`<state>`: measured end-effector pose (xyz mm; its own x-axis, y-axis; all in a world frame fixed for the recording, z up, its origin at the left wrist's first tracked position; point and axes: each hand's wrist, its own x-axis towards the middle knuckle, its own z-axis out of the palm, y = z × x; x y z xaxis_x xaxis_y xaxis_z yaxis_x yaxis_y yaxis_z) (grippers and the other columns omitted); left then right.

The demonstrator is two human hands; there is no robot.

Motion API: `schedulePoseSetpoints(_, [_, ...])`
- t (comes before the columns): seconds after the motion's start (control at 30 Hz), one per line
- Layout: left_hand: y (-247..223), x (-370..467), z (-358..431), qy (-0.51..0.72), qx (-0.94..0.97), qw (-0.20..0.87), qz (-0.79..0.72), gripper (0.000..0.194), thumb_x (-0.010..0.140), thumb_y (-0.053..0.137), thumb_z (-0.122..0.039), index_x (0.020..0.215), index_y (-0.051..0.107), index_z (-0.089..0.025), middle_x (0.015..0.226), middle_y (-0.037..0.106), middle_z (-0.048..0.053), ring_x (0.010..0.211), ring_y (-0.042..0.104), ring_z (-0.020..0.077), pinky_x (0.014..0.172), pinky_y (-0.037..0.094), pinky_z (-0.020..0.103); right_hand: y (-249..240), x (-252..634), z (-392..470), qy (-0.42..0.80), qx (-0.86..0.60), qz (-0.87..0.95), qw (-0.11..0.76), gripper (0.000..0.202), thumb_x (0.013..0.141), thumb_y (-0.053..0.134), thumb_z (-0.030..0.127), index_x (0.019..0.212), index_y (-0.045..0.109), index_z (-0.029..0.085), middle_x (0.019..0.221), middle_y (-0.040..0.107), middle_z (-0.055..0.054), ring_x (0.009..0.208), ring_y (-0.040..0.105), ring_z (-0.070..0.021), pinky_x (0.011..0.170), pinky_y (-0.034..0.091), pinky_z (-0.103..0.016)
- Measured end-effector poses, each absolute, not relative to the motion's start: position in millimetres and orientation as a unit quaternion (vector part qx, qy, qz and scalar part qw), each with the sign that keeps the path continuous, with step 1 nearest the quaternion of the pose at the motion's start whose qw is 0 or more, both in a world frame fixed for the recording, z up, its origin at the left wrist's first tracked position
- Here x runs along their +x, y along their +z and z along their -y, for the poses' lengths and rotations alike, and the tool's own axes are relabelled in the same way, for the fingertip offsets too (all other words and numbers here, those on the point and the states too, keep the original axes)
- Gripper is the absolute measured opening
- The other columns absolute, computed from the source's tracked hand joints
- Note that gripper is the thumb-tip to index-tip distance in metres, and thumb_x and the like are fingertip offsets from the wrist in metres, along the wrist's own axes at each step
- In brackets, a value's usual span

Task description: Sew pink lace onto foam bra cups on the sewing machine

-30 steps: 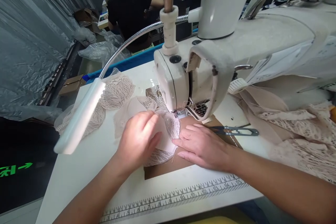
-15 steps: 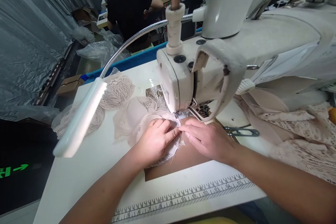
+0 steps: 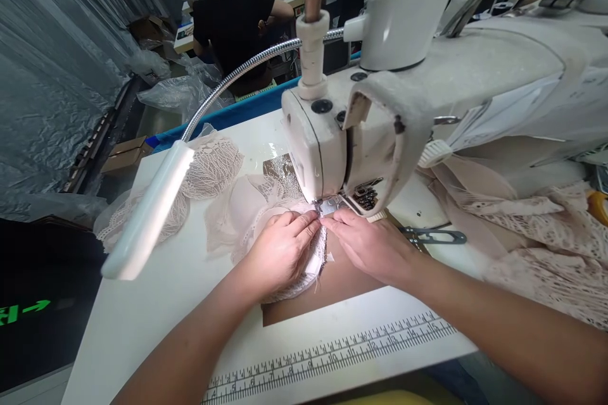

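A pale pink lace bra piece (image 3: 247,202) lies on the white table under the head of the sewing machine (image 3: 313,145). My left hand (image 3: 285,250) rests on the lace with its fingers curled together, pinching the fabric near the presser foot (image 3: 327,205). Just right of the foot, my right hand (image 3: 368,240) has its fingers pressed together at the edge of the same piece. The fingertips of both hands nearly meet. A frayed lace edge (image 3: 320,262) shows below them, over a brown plate (image 3: 351,278).
A white lamp (image 3: 149,212) on a bent metal neck hangs at the left above lace cups (image 3: 213,164). Scissors-like grey metal tool (image 3: 439,236) and lace fabric (image 3: 546,253) lie right. A printed ruler (image 3: 332,361) runs along the front. A person in black (image 3: 232,19) sits beyond.
My left fingers have straightened and moved slightly up toward the presser foot. My right hand has shifted a little left and up. More of the lace edge shows between the hands.
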<state>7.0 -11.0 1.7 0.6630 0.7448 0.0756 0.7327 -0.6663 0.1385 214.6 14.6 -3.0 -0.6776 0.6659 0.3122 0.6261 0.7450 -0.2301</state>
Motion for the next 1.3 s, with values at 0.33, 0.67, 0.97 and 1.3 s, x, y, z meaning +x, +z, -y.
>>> schedulePoseSetpoints(0.33, [4.6, 11.4, 12.7, 0.049, 0.907, 0.016, -0.419, 0.042, 0.089, 0.043, -0.013, 0.13, 0.049, -0.008, 0.135, 0.049, 0.01, 0.098, 0.047, 0.0257, 0.081, 0.045, 0.041, -1.9, 212.1, -14.7, 0.062, -0.383, 0.905, 0.177, 0.03, 0.08, 0.044, 0.006, 0.096, 0.068, 0.015, 0.079, 0.061, -0.005, 0.059, 0.041, -0.0137, 0.055, 0.028, -0.028])
schedulePoseSetpoints(0.67, [2.3, 9.0, 13.1, 0.072, 0.909, 0.014, -0.409, 0.038, 0.091, 0.044, -0.014, 0.129, 0.049, -0.012, 0.135, 0.049, 0.01, 0.104, 0.048, 0.026, 0.084, 0.042, 0.042, -2.0, 211.9, -14.0, 0.049, -0.383, 0.904, 0.181, 0.03, 0.082, 0.043, 0.007, 0.094, 0.068, 0.015, 0.077, 0.061, -0.005, 0.06, 0.044, -0.0138, 0.055, 0.028, -0.029])
schedulePoseSetpoints(0.97, [-1.5, 6.0, 6.4, 0.094, 0.91, 0.007, -0.403, 0.034, 0.093, 0.042, -0.016, 0.126, 0.051, -0.014, 0.13, 0.053, 0.011, 0.113, 0.047, 0.0262, 0.092, 0.04, 0.044, -7.6, 217.4, -17.0, 0.062, -0.363, 0.907, 0.203, 0.03, 0.081, 0.043, 0.008, 0.095, 0.068, 0.016, 0.076, 0.061, -0.004, 0.059, 0.042, -0.0137, 0.055, 0.028, -0.028])
schedulePoseSetpoints(1.3, [-0.5, 1.7, 0.5, 0.1, 0.912, 0.021, -0.398, 0.035, 0.094, 0.042, -0.02, 0.127, 0.051, -0.014, 0.132, 0.052, 0.01, 0.113, 0.047, 0.0262, 0.088, 0.04, 0.042, -3.8, 223.7, -17.8, 0.108, -0.32, 0.916, 0.214, 0.032, 0.089, 0.037, 0.013, 0.095, 0.068, 0.016, 0.073, 0.058, -0.004, 0.059, 0.043, -0.0127, 0.056, 0.03, -0.027])
